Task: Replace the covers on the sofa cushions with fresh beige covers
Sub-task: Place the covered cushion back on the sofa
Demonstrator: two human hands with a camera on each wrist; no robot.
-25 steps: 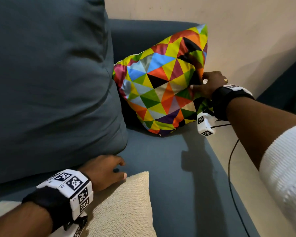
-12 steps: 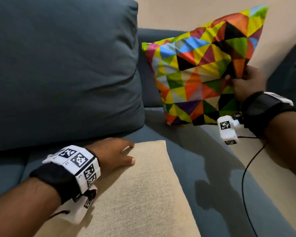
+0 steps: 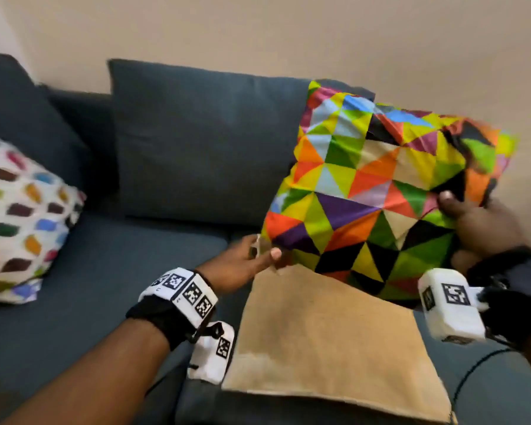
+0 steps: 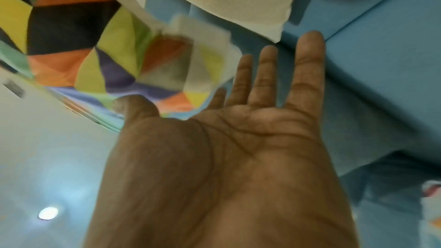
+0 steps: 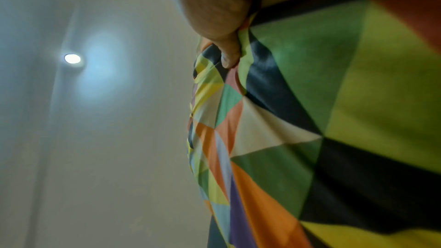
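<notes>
White, with coloured blotches, a printed cushion (image 3: 19, 222) leans at the far left of the dark blue fabric sofa (image 3: 111, 277). Next along, the left hand (image 3: 242, 265) reaches with straight, relaxed fingers toward the lower left corner of the multicoloured triangle-patterned cushion (image 3: 371, 197); a white tab shows by the fingertips, though whether they touch it I cannot tell. The left wrist view shows the palm open and that corner just beyond the fingers (image 4: 262, 74). Below lies the flat beige woven cover (image 3: 328, 332) on the seat, its upper edge under the raised cushion. At the right, the right hand (image 3: 478, 228) grips the cushion's right edge, thumb curled over the fabric, holding it in the air. Judged from this, the coming move turns on that lower left corner, nearest the left hand. A second ago the cushion leaned against the sofa's back corner and the left hand rested beside the beige piece; now the cushion is lifted over it and the left hand has come up to meet it.
</notes>
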